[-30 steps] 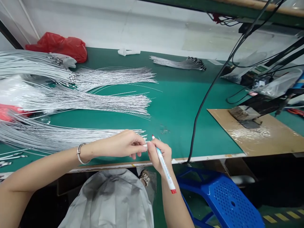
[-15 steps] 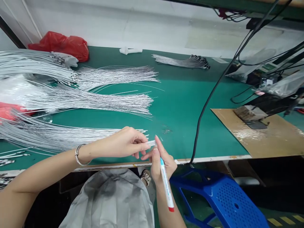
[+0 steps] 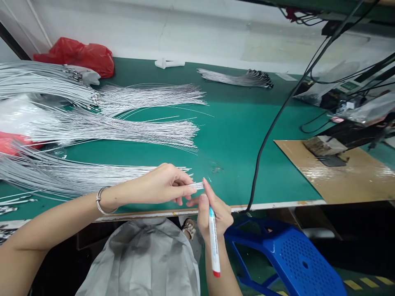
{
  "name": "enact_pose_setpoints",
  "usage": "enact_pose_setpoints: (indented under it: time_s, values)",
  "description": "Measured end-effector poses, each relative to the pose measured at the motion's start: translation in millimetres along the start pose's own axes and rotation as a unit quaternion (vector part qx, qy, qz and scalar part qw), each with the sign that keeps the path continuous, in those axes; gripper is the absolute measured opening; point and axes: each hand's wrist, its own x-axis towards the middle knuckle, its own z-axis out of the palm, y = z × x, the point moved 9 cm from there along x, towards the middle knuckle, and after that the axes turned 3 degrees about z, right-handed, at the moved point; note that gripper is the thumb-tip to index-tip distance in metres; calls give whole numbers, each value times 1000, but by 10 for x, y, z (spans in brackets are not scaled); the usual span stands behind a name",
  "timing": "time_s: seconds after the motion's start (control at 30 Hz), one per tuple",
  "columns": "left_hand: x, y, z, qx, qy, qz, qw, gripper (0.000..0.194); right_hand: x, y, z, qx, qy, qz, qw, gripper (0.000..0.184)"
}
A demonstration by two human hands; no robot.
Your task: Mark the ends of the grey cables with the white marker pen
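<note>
My left hand (image 3: 173,185) pinches several thin grey wires (image 3: 198,186), whose ends stick out to the right past the fingertips. At those ends, the extended index finger of my right hand (image 3: 214,209) touches or nearly touches the tips. A white marker pen (image 3: 214,242) with a red end hangs downward from my right hand, held between the thumb and fingers. Beneath and behind my left wrist lies a long bundle of grey wires (image 3: 92,177). Its right ends are partly hidden by my left hand.
More wire bundles (image 3: 154,130) lie behind on the green table (image 3: 234,139). A small bundle with dark ends (image 3: 237,78) sits at the back. A black cable (image 3: 262,150) hangs down over the table's front edge. Cardboard (image 3: 308,181) lies at right, a blue stool (image 3: 296,255) below.
My right hand has shifted slightly right and down, its index finger straightening at the wire ends. The marker has swung more upright. The wire tips now show between my hands.
</note>
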Motion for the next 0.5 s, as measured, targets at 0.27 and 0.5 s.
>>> enact_pose_setpoints:
  time_s: [0.27, 0.5]
  values:
    - [-2, 59, 47, 21, -15, 28, 999, 29, 52, 119, 6, 41, -58, 60, 996, 35]
    - [-16, 80, 161, 34, -86, 22, 995, 26, 70, 231, 273, 155, -212, 179, 948, 37]
